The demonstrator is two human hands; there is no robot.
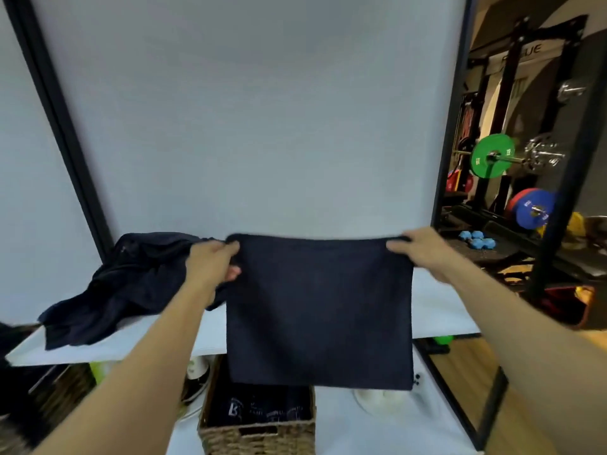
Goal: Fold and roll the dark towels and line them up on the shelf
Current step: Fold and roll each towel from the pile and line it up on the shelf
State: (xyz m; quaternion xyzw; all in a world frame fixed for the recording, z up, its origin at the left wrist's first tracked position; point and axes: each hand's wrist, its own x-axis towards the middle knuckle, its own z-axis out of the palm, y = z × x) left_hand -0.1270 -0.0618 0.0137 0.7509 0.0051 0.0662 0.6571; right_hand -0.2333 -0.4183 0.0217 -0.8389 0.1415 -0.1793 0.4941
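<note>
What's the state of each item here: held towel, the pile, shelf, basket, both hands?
held towel: hanging flat, stretched by its top corners, not rolled
left hand: fingers shut on the towel's top left corner
right hand: fingers shut on the top right corner
towel pile: crumpled, unfolded, on the shelf's left
shelf: white, no rolled towels visible
wicker basket: open, dark printed items inside, below the shelf

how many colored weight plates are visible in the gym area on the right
3 that show clearly: a green plate on a barbell, a blue plate lower down near the floor, and a red plate right behind the blue one. More may be hidden behind the dark rack.
</note>
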